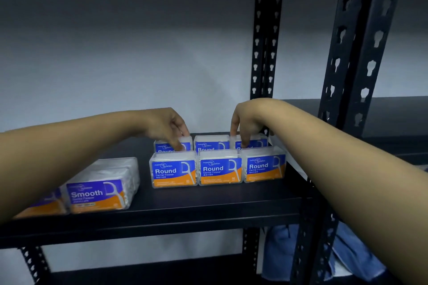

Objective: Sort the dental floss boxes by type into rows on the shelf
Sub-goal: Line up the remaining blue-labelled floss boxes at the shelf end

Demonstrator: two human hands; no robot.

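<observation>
Clear "Round" floss boxes stand on the black shelf (208, 201) in two rows of three. The front row has a left box (173, 171), a middle box (220, 169) and a right box (264, 165). Behind it, my left hand (170, 127) pinches the back-left box (185, 142), and my right hand (246, 118) grips the back-right box (254, 142). The back-middle box (212, 142) stands untouched between them. At the left, a "Smooth" box (97, 194) stands near the front edge, with another (44, 206) partly hidden under my left forearm.
Black perforated uprights rise at the right, one at the back (264, 53) and a thicker one in front (361, 53). A grey wall backs the shelf. Blue fabric (347, 257) shows below the shelf at the right. A lower shelf lies beneath.
</observation>
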